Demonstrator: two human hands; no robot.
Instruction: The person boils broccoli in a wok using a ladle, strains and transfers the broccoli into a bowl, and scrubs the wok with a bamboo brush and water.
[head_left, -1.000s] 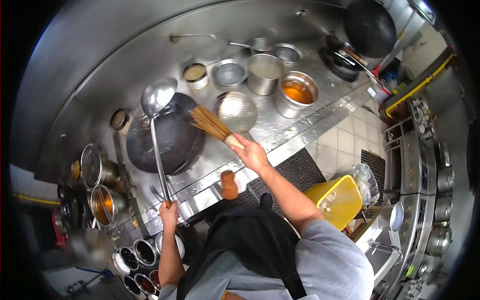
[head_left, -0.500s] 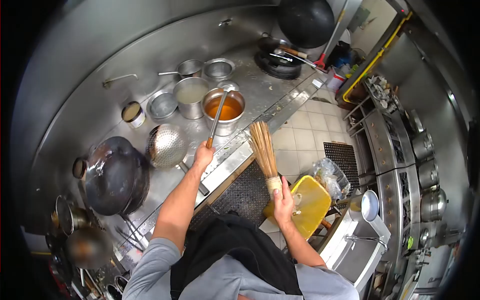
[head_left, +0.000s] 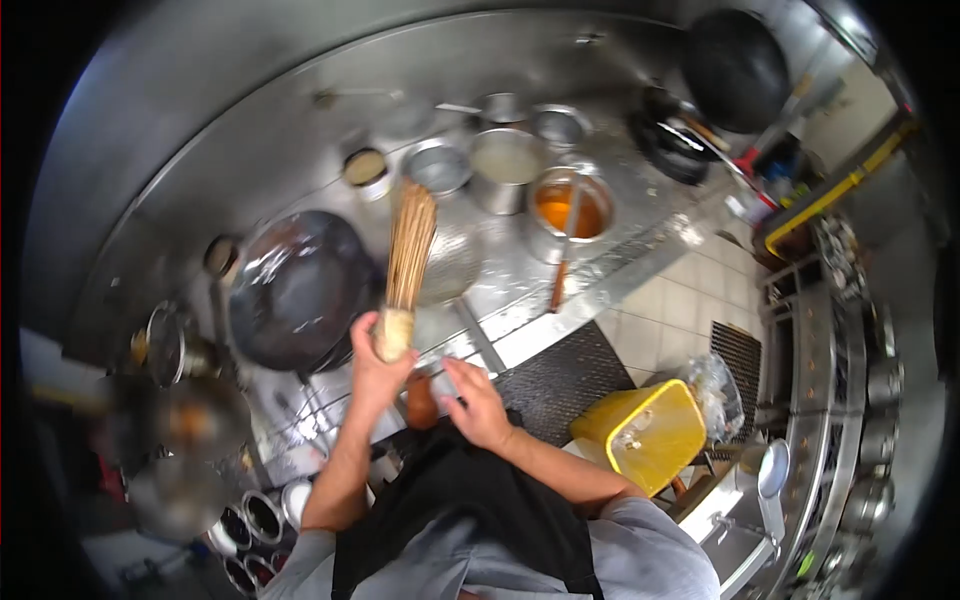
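My left hand is closed round the pale bound handle of a bamboo brush, whose bristles point up. Just right of it, my right hand holds nothing, its fingers apart. Left of the brush lies a dark wok. Behind the bristles, a perforated strainer rests on the steel counter. The ladle leans across the pot of orange liquid, its handle towards the counter's front edge.
A pot of cloudy liquid, a metal bowl and a tin stand behind the strainer. At the right are a yellow bin and a black floor mat. Sauce containers sit at the lower left.
The brush has passed from my right hand to my left. My left hand has let go of the ladle, which stays at the orange pot. Both hands are now close together near the wok.
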